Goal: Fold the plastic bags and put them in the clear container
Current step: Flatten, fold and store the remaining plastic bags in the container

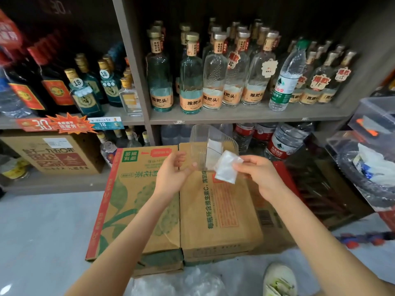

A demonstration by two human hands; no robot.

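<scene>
Clear plastic makes the head view hard to read. The clear container (213, 144) is held in the air above the far edge of the cardboard boxes (213, 221). The left hand (172, 170) grips it low on its wall, with the thumb and fingers curled round it. It seems to be raised and turned toward the other hand so that its mouth is within easy reach.

The right hand (257, 170) pinches a folded plastic bag (226, 169) by one edge between thumb and fingertips. This small white square sits against or just beside the container's near wall, and I cannot tell whether any of it has passed the rim. A white piece (213, 146) shows through the wall higher up, probably a bag already stowed.

Loose plastic bags (188, 283) lie crumpled by the near edge of the boxes. The bottom of the frame cuts them off, so how many are left cannot be counted. The container's rim and base blur into the print behind them, and the left fingertips on its far side are hidden.
</scene>
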